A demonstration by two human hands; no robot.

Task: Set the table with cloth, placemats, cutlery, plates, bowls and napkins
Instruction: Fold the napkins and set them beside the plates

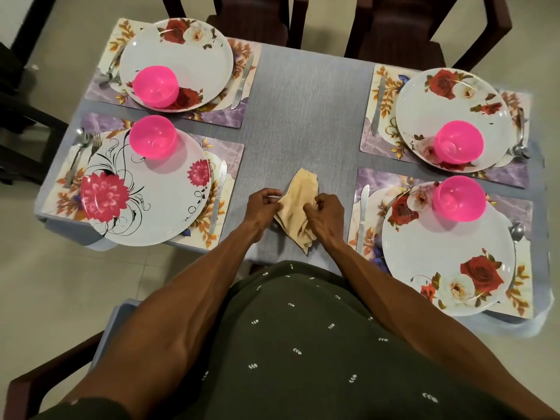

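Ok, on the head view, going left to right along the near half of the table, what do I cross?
Fork and spoon → pink-flower plate → knife → left hand → beige napkin → right hand → second knife → rose plate → spoon.

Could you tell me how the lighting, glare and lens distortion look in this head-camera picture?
Head view: soft, even indoor light; mild glare on the pink bowls; wide-angle bending bows the table edges; slight smear at the right border; hands and napkin are sharp.
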